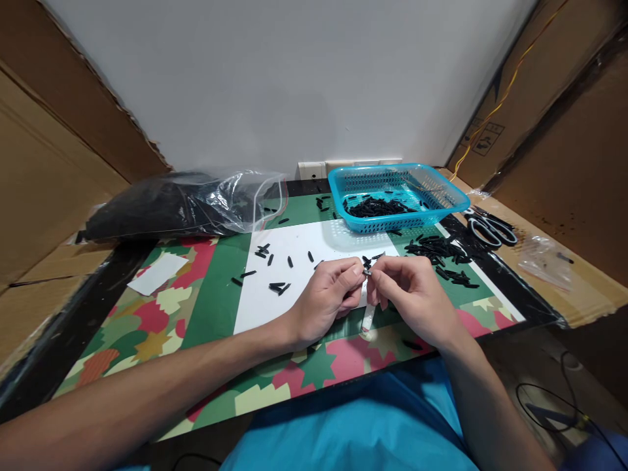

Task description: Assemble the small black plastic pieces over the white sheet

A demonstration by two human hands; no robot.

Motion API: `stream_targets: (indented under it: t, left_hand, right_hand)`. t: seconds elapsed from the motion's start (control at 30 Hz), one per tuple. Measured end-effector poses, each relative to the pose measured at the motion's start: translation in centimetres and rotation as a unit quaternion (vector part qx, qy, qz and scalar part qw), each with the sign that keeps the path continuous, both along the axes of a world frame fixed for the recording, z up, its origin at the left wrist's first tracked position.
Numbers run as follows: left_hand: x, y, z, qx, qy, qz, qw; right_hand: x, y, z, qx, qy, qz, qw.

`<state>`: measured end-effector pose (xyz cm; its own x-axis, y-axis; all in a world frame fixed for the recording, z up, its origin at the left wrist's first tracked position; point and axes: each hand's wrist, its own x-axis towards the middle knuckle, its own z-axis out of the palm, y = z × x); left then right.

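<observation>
My left hand [333, 291] is closed in a pinch over the white sheet, with a small black piece [366, 271] at its fingertips. Right beside it, my right hand [409, 288] is closed around a slim white-handled tool [367, 320]. The handle's end sticks out below the fingers, and a thin pointed tip shows above them; its exact kind is unclear. Both hands' fingertips meet at the black piece. Loose black pieces [278, 288] lie scattered left of my hands, and a denser pile of black pieces [436, 250] lies to their right.
A blue perforated basket [353, 226] with black pieces stands at the back right. At the back left lies a clear plastic bag [196, 203] full of dark material. Scissors [488, 229] and a small clear bag [547, 265] rest on cardboard at right. A white paper [157, 273] lies left.
</observation>
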<state>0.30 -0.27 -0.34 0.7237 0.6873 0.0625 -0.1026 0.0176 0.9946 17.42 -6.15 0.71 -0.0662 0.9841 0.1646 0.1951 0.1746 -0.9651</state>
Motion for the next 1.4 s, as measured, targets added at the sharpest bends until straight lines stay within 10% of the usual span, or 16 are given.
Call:
stream_targets:
  t: [1.17, 1.4]
  left_hand:
    - [-0.1, 0.1, -0.4, 0.015, -0.009, -0.02, 1.0]
    - [0.1, 0.0, 0.0, -0.068, -0.011, -0.014, 0.997]
  right_hand:
    - [0.4, -0.1, 0.1, -0.012, 0.022, 0.017, 1.0]
    - [3.2, -0.1, 0.3, 0.055, -0.152, -0.117, 0.98]
